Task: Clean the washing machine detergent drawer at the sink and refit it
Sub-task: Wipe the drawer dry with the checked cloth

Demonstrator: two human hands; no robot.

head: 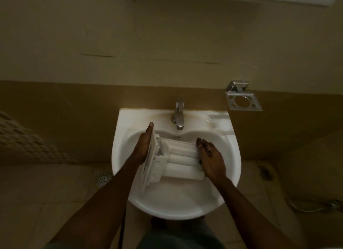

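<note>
The white plastic detergent drawer sits in the white ceramic sink, between both grips. The left grip lies straight-fingered against its front panel. The right grip curls over its rear end.

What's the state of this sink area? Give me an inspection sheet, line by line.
Surface: white ceramic basin; no water seen running from chrome tap.
Job's things: white plastic detergent drawer, held across the bowl.
Clutter: nothing seen.
Grips: left grip flat against the drawer's front panel; right grip curled round its rear end, dark grime on fingers.
Cables: thin dark cord beside left forearm.
Surroundings: chrome wall holder, round floor drain, tan wall; dim light.
</note>
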